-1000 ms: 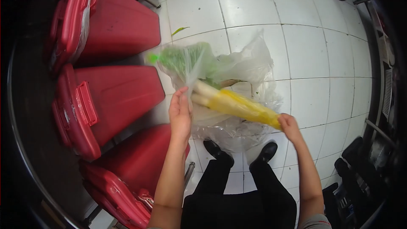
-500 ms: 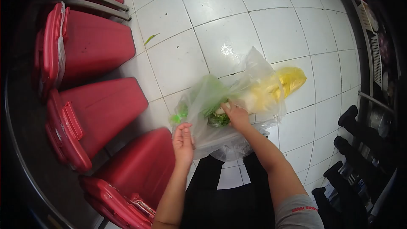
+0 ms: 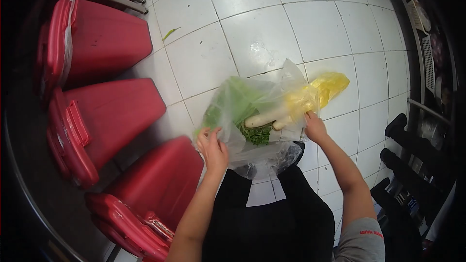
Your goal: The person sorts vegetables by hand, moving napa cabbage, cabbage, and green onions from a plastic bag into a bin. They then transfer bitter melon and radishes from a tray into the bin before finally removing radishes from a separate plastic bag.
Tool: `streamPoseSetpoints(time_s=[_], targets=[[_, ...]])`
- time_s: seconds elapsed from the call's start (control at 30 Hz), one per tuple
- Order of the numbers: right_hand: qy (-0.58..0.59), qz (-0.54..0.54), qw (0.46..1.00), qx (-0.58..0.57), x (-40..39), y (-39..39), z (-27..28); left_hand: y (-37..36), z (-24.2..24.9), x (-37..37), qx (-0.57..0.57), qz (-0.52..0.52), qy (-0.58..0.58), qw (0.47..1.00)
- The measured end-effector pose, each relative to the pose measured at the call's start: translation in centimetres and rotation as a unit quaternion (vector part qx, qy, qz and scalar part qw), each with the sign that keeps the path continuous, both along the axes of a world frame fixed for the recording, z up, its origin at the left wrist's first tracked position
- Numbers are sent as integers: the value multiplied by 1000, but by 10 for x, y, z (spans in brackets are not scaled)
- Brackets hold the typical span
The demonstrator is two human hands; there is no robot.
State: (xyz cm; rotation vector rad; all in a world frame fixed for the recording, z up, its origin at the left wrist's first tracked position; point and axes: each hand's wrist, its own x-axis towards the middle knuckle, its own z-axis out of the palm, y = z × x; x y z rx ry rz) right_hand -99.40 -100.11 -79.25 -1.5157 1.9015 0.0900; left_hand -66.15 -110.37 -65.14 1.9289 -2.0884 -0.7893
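Note:
On the floor a large clear plastic bag (image 3: pixel 233 148) lies spread open. Inside or on it are white radishes (image 3: pixel 266 117) and a bunch of leafy greens (image 3: pixel 257 134). A green plastic bag (image 3: pixel 235 94) lies at its left and a yellow plastic bag (image 3: pixel 331 88) at its right, partly under clear film. My left hand (image 3: pixel 212 149) has its fingers bent around the clear bag's left edge. At the right edge, beside the radishes' far ends, my right hand (image 3: pixel 314 126) pinches the plastic.
Red lidded bins (image 3: pixel 111 106) line the left side. A green scrap (image 3: pixel 170 34) lies on the white tiled floor (image 3: pixel 252 29). Shelving with white baskets (image 3: pixel 429 63) stands at the right, with several dark boot-like shapes (image 3: pixel 407 136) below it.
My right hand has moved from over the radishes and greens to the bag's right edge, uncovering them. The left hand stays at the left edge, its fingers now more bent around the plastic.

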Motion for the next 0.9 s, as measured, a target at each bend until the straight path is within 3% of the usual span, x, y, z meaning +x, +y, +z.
streamPoseSetpoints(time_s=[0.03, 0.1, 0.13, 0.17, 0.2, 0.27, 0.3, 0.4, 0.43, 0.53, 0.63, 0.73, 0.8, 0.83, 0.87, 0.9], targets=[[-20, -59, 997, 45, 12, 2, -13, 1, 10, -15, -68, -14, -23, 997], [-79, -364, 928, 2, 32, 8, -69, 14, 4, -32, -3, -124, 145, 982], [-103, -505, 857, -20, 37, 7, -87, 21, -7, -41, 58, -164, 169, 970], [-158, -682, 712, -42, 46, -8, -76, 26, -27, -50, 117, -205, 192, 953], [-164, -731, 660, -51, 55, -15, -79, 28, -48, -57, 175, -247, 215, 929], [-171, -816, 547, -73, 56, -20, -92, 29, -101, -70, 92, -267, 117, 952], [-293, -799, 520, -74, 52, -10, -113, 26, -120, -79, 48, -274, 68, 958], [-271, -785, 544, -122, 52, -12, -122, 10, -148, -108, 144, -281, -46, 948], [-326, -769, 522, -172, 56, -13, -122, 12, -150, -123, 180, -277, -95, 939], [-358, -748, 534, -165, 66, -15, -112, 17, -152, -147, 223, -284, -146, 921], [-306, -683, 642, -168, 70, -4, -106, 33, -150, -157, 259, -353, -143, 887], [-461, -702, 543, -11, 44, 19, -72, 44, -106, -168, 216, -407, -89, 883], [-537, -684, 494, 8, 27, 51, -52, 50, -60, -182, 283, -440, -57, 850], [-586, -675, 444, 52, 13, 66, -32, 49, -44, -184, 315, -452, -44, 833], [-618, -669, 407, 70, -1, 83, -17, 51, -47, -178, 406, -371, 37, 835], [-623, -666, 405, 68, -15, 100, -2, 56, -61, -167, 487, -281, 118, 818]])
